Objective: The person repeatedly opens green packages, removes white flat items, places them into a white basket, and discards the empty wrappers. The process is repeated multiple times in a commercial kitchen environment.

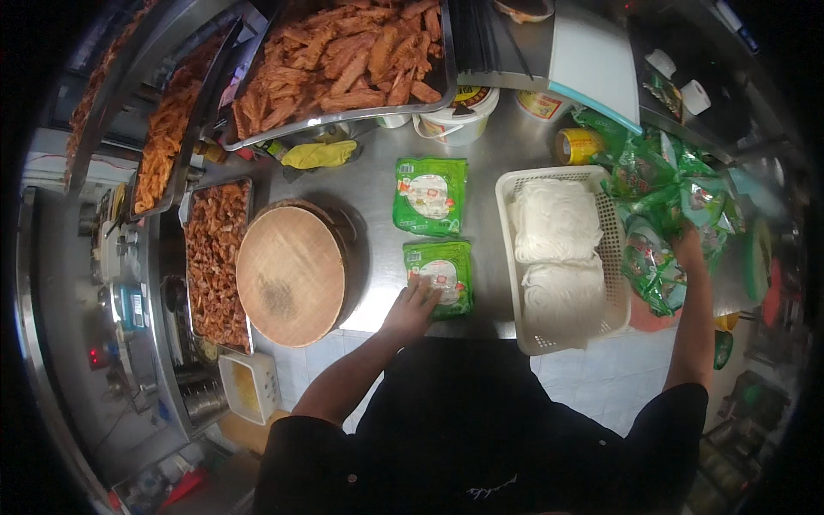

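My left hand [415, 308] rests with spread fingers on the lower edge of a green plastic packet with a clear oval window [450, 264]. A second green packet [430, 196] lies flat just beyond it on the steel counter. My right hand [687, 244] reaches into a heap of crumpled green plastic bags [650, 257] at the right; its fingertips are partly hidden among them, so its hold cannot be made out. Between my hands, a white perforated plastic basket [507, 257] holds two blocks of white noodles [557, 219], one beyond the other.
Left of the packets is a round wooden chopping block [293, 277], beside a metal tray of browned meat pieces [219, 264]. A large tray of cooked meat [347, 58] overhangs the counter's back. Behind stand a white bucket [460, 125] and a yellow tape roll [579, 147].
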A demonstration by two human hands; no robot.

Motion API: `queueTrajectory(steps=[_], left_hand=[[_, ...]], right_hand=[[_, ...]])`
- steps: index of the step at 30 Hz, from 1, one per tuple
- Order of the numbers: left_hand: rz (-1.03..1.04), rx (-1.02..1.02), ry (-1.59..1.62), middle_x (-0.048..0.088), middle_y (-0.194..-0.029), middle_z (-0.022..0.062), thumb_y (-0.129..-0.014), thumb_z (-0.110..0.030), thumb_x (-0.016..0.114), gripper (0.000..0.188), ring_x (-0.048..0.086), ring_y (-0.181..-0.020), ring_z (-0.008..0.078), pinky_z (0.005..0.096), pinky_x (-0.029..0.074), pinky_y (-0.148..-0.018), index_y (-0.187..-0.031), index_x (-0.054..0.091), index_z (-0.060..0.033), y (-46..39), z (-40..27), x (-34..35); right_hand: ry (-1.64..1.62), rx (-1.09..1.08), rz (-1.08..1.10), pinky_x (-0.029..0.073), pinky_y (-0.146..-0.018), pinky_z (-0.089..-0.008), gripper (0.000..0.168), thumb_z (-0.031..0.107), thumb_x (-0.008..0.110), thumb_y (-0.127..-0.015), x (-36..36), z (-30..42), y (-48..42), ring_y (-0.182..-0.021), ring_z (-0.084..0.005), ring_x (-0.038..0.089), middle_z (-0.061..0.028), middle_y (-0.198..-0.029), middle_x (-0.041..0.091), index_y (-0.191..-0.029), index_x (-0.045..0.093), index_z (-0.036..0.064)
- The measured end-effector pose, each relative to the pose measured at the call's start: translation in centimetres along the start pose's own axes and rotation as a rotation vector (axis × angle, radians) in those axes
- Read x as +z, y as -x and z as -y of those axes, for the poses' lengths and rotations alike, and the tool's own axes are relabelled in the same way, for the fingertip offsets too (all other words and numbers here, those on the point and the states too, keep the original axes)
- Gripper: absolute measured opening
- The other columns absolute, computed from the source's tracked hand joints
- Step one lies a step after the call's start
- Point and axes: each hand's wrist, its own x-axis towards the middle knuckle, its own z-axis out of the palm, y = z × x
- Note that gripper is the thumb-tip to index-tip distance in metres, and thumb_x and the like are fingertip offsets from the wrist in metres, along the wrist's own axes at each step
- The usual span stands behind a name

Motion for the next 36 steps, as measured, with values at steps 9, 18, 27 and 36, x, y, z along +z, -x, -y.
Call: queueTrajectory(steps=[9,18,27,36], left_hand=[[-0.171,0.067,0.507,0.059,-0.122,0.0198,-0.091,-0.021,0.060,0.039,0.055,-0.115,0.0355,0.0407,0.044,-0.098,-0.126,0.056,-0.0032,-0.8,-0.3,-13.1],[0.065,0.083,1.086,0.066,-0.104,0.0041,-0.090,-0.013,0.067,0.035,0.057,-0.094,0.0096,0.0286,0.048,-0.084,-0.121,0.060,0.0010,-0.2,-3.9,-27.1],[-0.025,0.328,1.679,0.060,-0.121,0.0055,-0.087,-0.008,0.068,0.050,0.055,-0.110,0.0120,0.0283,0.042,-0.097,-0.132,0.048,0.0031,2.2,-4.1,-26.6],[-0.492,0.024,1.131,0.068,-0.096,0.0038,-0.098,-0.017,0.054,0.030,0.061,-0.086,0.0093,0.0268,0.049,-0.078,-0.121,0.057,0.0021,1.1,-5.1,-25.5]], right_hand=[[-0.544,-0.055,0.002,0.051,-0.079,-0.0339,0.032,0.006,0.063,-0.085,-13.8,24.0,12.0,-0.090,-0.0245,0.064,-0.0123,-0.102,0.066,-0.116,0.062,0.002],[-0.821,-0.606,-0.040,0.045,-0.093,-0.0381,0.067,0.020,0.076,-0.080,-14.9,44.1,18.9,-0.108,-0.0275,0.056,-0.0163,-0.119,0.057,-0.135,0.043,0.000],[-1.765,-0.184,0.167,0.050,-0.080,-0.0280,0.026,0.013,0.062,-0.091,-9.7,46.5,18.3,-0.089,-0.0113,0.059,-0.0049,-0.097,0.064,-0.113,0.058,-0.001],[-1.755,-0.335,0.629,0.039,-0.100,-0.0348,0.059,0.019,0.071,-0.082,-8.7,44.2,22.4,-0.115,-0.0163,0.052,-0.0075,-0.123,0.057,-0.132,0.044,0.001]])
